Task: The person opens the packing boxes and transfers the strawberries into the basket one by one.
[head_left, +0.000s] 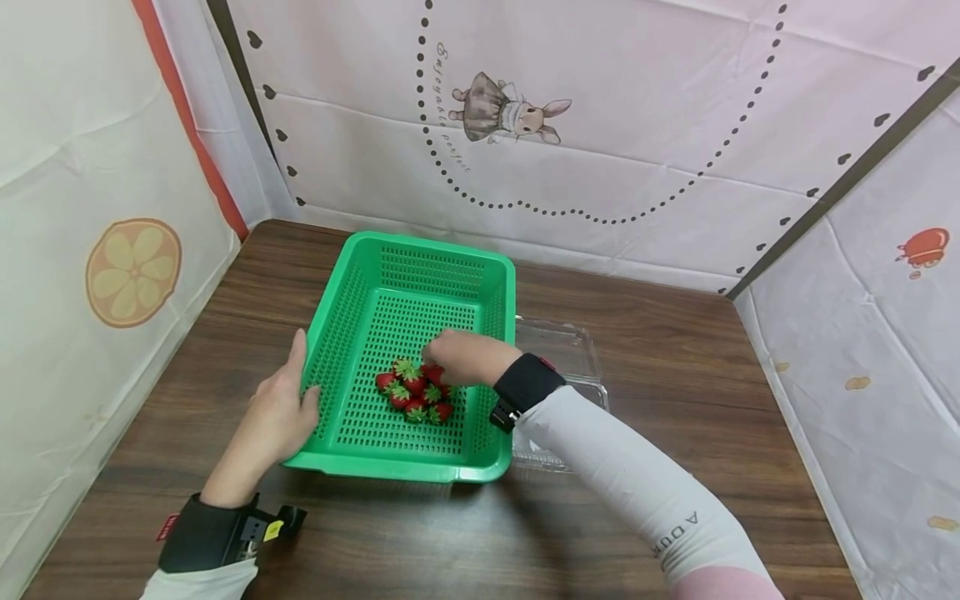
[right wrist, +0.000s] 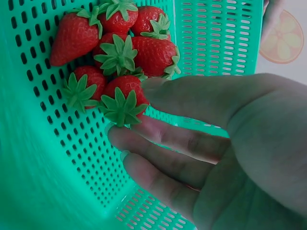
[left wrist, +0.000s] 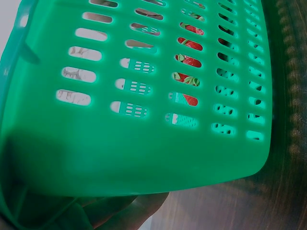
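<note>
A green slotted basket (head_left: 495, 292) stands on the brown table. Several red strawberries (head_left: 415, 393) lie in a heap on its floor. My right hand (head_left: 444, 357) reaches into the basket from the right. In the right wrist view the right hand (right wrist: 129, 112) pinches one strawberry (right wrist: 125, 92) at the heap's edge between thumb (right wrist: 192, 96) and forefinger. My left hand (head_left: 303, 379) grips the basket's left wall, thumb inside and fingers outside. The left wrist view shows that basket wall (left wrist: 144, 153) from outside, with strawberries (left wrist: 189, 45) visible through the slots.
An open clear plastic clamshell box (head_left: 562, 346) lies on the table just right of the basket, partly under my right forearm. Printed cloth walls close in the table at the left, back and right. Bare wood table (head_left: 660, 333) shows around the basket.
</note>
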{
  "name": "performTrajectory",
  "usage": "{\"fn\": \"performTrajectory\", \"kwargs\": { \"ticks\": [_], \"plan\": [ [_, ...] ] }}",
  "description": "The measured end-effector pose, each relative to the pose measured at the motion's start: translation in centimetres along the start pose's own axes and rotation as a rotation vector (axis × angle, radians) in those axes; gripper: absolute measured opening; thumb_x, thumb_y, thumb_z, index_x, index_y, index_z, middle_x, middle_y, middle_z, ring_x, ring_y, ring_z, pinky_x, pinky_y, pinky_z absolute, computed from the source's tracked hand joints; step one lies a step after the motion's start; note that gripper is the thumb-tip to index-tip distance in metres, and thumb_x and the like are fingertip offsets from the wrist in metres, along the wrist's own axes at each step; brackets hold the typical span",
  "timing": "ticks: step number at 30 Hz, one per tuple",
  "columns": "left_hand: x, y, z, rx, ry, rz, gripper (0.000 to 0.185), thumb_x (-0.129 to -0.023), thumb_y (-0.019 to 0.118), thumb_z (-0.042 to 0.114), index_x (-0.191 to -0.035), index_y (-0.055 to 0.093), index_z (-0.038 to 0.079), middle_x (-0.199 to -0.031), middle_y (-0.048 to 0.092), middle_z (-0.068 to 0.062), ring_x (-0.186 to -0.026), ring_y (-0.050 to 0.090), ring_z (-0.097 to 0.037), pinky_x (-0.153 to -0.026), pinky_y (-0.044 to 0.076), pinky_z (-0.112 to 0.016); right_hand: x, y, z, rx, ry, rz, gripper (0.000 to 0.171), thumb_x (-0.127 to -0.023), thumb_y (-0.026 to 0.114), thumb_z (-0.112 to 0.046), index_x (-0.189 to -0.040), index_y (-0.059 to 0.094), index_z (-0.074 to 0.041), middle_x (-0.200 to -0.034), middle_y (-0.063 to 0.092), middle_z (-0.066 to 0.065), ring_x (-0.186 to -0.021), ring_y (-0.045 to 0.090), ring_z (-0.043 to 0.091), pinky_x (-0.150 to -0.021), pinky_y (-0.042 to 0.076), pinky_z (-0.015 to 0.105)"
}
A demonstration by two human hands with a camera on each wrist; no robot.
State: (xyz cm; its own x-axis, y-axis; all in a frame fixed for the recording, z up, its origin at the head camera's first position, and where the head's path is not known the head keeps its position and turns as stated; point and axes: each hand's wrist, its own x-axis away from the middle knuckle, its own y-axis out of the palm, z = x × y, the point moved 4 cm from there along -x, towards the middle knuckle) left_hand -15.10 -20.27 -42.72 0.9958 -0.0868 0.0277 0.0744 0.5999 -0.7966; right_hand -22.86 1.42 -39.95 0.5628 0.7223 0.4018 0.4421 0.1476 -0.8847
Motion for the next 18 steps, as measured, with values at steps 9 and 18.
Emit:
{"fn": "performTrajectory", "kwargs": {
  "ticks": [9,18],
  "plan": [
    [0.0,0.1,-0.1,0.005,-0.006,-0.015,0.081,-0.097,0.046,0.005,-0.154,-0.012,0.006,-0.145,0.032,-0.041,-0.116,0.049,-0.056,-0.084,0.045,-0.064,1.1,-0.6,0.4,-0.046,0.011,0.024,0.027,-0.099,0.054,-0.017,-0.122,0.066,-0.01,-0.122,0.067,0.006,-0.109,0.063,0.017,-0.09,0.05,0.029],
    [0.0,0.0,0.0,0.002,-0.006,-0.018,0.081,-0.097,0.046,0.005,-0.154,-0.012,0.006,-0.144,0.032,-0.041,-0.111,0.052,-0.055,-0.079,0.046,-0.061,4.2,-2.2,0.0,-0.113,-0.06,0.162,0.026,-0.098,0.057,-0.02,-0.121,0.065,-0.009,-0.121,0.067,0.007,-0.112,0.063,0.019,-0.095,0.05,0.032]
  ]
}}
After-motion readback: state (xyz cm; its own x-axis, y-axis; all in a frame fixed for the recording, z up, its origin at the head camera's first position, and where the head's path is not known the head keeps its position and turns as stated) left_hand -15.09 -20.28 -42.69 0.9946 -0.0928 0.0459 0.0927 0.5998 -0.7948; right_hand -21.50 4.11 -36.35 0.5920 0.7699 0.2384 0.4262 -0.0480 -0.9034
